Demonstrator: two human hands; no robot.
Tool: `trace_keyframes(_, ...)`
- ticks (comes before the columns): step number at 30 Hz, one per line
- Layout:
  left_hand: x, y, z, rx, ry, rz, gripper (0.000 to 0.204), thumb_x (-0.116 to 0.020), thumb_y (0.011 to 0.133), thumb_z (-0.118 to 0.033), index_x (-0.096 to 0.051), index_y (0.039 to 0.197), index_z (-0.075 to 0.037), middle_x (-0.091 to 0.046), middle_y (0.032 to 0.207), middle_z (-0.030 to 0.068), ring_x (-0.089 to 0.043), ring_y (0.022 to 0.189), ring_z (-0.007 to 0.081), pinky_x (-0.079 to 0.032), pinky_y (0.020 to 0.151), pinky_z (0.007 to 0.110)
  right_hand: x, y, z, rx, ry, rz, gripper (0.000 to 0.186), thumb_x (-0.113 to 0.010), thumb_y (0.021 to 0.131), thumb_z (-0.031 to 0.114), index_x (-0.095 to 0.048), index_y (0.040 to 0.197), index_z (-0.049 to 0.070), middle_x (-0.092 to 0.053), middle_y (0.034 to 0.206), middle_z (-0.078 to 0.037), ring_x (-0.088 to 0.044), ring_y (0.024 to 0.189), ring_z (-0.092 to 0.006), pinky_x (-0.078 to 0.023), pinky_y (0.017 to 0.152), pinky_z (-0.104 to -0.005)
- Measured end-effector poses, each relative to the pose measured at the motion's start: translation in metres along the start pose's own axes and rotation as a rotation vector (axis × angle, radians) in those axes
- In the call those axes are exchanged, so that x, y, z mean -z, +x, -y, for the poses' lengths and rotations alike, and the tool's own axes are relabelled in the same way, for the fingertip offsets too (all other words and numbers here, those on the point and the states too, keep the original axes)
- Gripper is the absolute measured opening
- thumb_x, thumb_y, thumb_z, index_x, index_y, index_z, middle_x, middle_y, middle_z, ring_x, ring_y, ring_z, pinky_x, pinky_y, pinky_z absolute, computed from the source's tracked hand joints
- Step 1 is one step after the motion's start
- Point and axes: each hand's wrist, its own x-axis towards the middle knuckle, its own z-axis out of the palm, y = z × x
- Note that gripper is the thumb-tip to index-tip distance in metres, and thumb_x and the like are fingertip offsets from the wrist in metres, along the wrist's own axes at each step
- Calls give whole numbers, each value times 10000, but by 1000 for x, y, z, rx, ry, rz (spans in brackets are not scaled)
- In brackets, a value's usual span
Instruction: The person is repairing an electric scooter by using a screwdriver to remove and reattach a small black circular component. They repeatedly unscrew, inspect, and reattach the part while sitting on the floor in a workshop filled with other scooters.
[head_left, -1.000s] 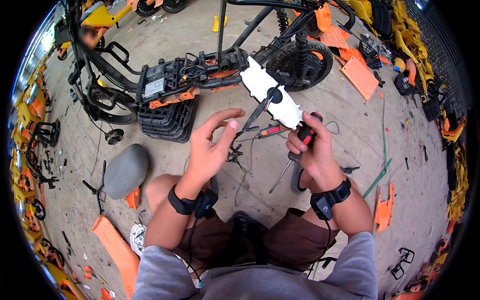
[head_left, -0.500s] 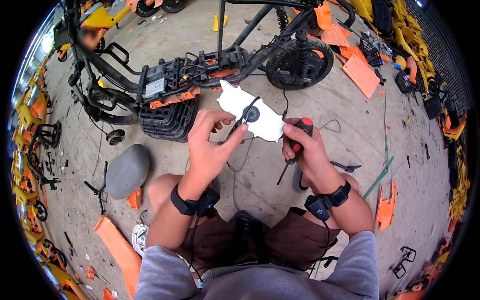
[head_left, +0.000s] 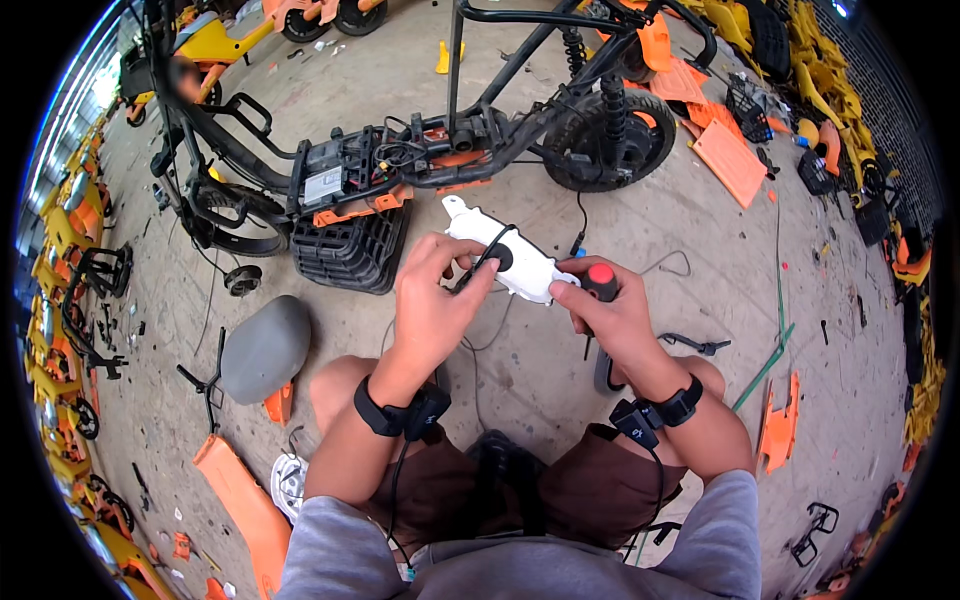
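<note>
A white plastic housing (head_left: pixel 528 273) with mounting tabs is held up in front of me, tilted down to the right. At its middle sits a round black rubber grommet (head_left: pixel 503 257) with a black cable (head_left: pixel 497 241) looping over the upper edge. My left hand (head_left: pixel 437 295) pinches that cable beside the grommet, thumb against index finger. The lower right end of the housing is gripped between the fingers and thumb of my right hand (head_left: pixel 622 312). That same hand also keeps a red and black screwdriver (head_left: pixel 601 279) in its palm, shaft down and mostly hidden.
A stripped black scooter frame (head_left: pixel 440 178) stands ahead, with a rear wheel (head_left: pixel 612 140) at its right. To my left lie a grey rounded cover (head_left: pixel 265 350) and a long orange panel (head_left: pixel 240 505). A thin cable (head_left: pixel 473 375) trails across the floor; an orange bracket (head_left: pixel 778 425) lies right.
The housing has tipped, so its face shows narrower and its lower edge shows more. The screwdriver has turned, its handle end facing up toward me. My left hand stays pinched at the cable.
</note>
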Motion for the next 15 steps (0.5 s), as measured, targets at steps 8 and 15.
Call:
trace_keyframes(8, -1, 0, 9, -53, -21, -8, 95, -730, 793, -45, -668, 854, -7, -572, 797, 12, -464, 663, 86, -347, 558, 238, -2, -2, -7, 274, -261, -20, 294, -784, 801, 165, -689, 1036, 17, -660, 765, -16, -598, 680, -75, -476, 620, -228)
trace_keyframes(15, -3, -2, 0, 8, -31, -1, 103, -711, 819, -56, -646, 880, -5, -583, 799, 24, -479, 695, 96, -373, 602, 248, -5, -3, -5, 443, -454, -46, 320, -797, 752, 153, -695, 1029, 30, -719, 888, -87, -694, 769, -190, -538, 723, -290)
